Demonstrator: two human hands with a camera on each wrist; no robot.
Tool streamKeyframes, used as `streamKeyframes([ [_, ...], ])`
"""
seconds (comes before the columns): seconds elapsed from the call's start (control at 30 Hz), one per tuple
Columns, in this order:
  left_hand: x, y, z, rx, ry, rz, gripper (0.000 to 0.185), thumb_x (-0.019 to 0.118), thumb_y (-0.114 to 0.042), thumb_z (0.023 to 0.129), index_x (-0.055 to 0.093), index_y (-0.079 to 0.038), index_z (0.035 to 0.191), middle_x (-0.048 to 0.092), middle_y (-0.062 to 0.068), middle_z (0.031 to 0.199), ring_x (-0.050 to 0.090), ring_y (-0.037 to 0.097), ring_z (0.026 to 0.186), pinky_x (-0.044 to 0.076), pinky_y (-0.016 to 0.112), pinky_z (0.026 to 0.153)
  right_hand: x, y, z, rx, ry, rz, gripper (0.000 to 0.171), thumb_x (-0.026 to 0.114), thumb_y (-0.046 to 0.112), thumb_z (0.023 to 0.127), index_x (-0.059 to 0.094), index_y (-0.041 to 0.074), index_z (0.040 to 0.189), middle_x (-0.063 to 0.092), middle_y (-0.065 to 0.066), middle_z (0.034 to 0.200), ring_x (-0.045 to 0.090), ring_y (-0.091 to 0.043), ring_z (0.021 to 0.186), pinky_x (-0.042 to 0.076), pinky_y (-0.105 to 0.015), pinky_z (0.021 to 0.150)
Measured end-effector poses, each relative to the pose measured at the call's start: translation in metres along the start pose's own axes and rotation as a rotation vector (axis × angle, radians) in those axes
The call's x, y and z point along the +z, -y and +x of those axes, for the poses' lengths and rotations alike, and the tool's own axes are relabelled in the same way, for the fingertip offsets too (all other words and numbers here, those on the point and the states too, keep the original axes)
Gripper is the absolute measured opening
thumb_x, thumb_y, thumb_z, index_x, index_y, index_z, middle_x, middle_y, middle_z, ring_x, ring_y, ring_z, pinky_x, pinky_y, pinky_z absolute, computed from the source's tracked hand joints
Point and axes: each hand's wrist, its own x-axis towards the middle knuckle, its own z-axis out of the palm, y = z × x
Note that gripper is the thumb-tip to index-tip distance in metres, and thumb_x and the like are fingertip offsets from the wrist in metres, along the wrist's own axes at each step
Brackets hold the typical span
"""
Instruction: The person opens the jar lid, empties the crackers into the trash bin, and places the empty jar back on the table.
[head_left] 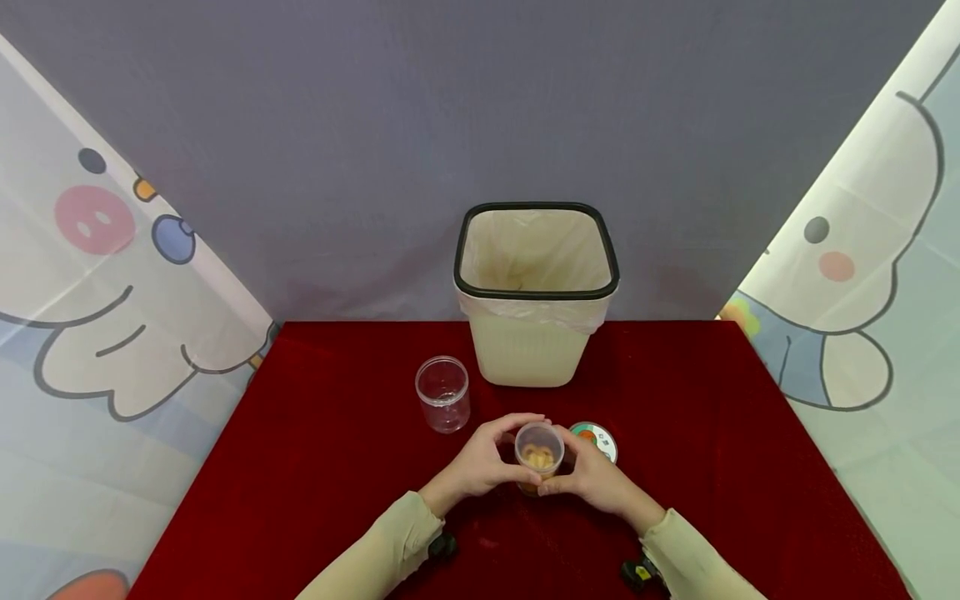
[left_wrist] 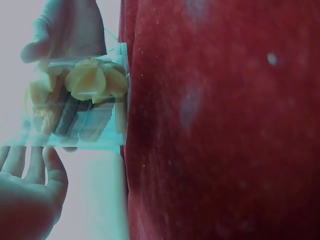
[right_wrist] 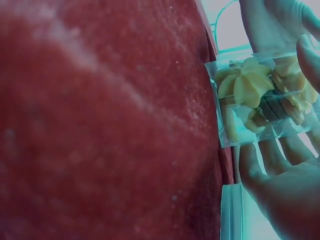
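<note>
Between the two hands stands a clear plastic jar of cookies, upright on the red cloth, with its open top towards the head camera. My left hand holds its left side, fingers at the far side and thumb at the near side. From the right, my right hand grips it the same way, and the thumbs meet in front. Through the jar wall, yellow flower-shaped cookies and darker ones show in the left wrist view. Partly behind the right hand lies a round printed lid.
An empty clear jar stands to the left, beyond the left hand. Behind it all is a cream trash bin with a black rim and a plastic liner. A red cloth covers the table, and a grey wall rises at its back.
</note>
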Motion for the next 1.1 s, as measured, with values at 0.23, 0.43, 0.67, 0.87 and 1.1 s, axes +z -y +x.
streamKeyframes([
  [0.23,0.0053,-0.0045,0.0008,-0.012,-0.010,-0.023,0.078,0.086,-0.003,0.076,0.050,-0.010,0.145,0.056,0.003,0.142,0.056,0.022,0.121,0.047,0.037,0.097,0.0006,0.0006,0.0008,-0.008,-0.003,-0.007,0.076,0.084,0.017,0.082,0.044,0.016,0.147,0.051,-0.006,0.142,0.053,-0.023,0.127,0.044,-0.027,0.100],
  [0.43,0.0067,-0.0063,0.0001,0.022,0.010,-0.058,0.080,0.085,-0.001,0.077,0.047,-0.007,0.147,0.053,0.007,0.145,0.053,0.024,0.127,0.042,0.040,0.105,-0.0011,0.0005,0.0010,-0.007,-0.013,-0.034,0.086,0.085,0.019,0.081,0.037,0.014,0.152,0.043,-0.010,0.151,0.039,-0.031,0.138,0.034,-0.020,0.106],
  [0.67,0.0027,-0.0042,-0.0030,0.068,0.026,-0.064,0.078,0.083,-0.002,0.080,0.045,-0.005,0.148,0.052,0.012,0.145,0.053,0.030,0.127,0.043,0.043,0.105,-0.0003,-0.0006,0.0011,-0.020,0.007,-0.019,0.078,0.085,0.018,0.081,0.043,0.016,0.147,0.051,-0.006,0.141,0.052,-0.024,0.128,0.043,-0.026,0.101],
  [0.87,-0.0005,-0.0022,-0.0048,0.082,0.025,-0.065,0.074,0.081,-0.022,0.086,0.045,-0.002,0.147,0.052,0.014,0.145,0.054,0.031,0.125,0.047,0.043,0.099,-0.0002,-0.0009,0.0018,-0.055,0.021,-0.015,0.069,0.083,0.013,0.082,0.047,0.016,0.141,0.055,-0.006,0.135,0.056,-0.023,0.123,0.045,-0.028,0.100],
  [1.1,-0.0030,-0.0005,-0.0072,0.077,0.002,-0.031,0.069,0.081,-0.018,0.086,0.048,0.001,0.144,0.054,0.014,0.143,0.056,0.029,0.123,0.052,0.043,0.088,-0.0006,-0.0003,0.0022,-0.057,0.023,-0.014,0.068,0.083,0.013,0.082,0.048,0.016,0.139,0.056,-0.006,0.134,0.057,-0.022,0.122,0.046,-0.029,0.099],
])
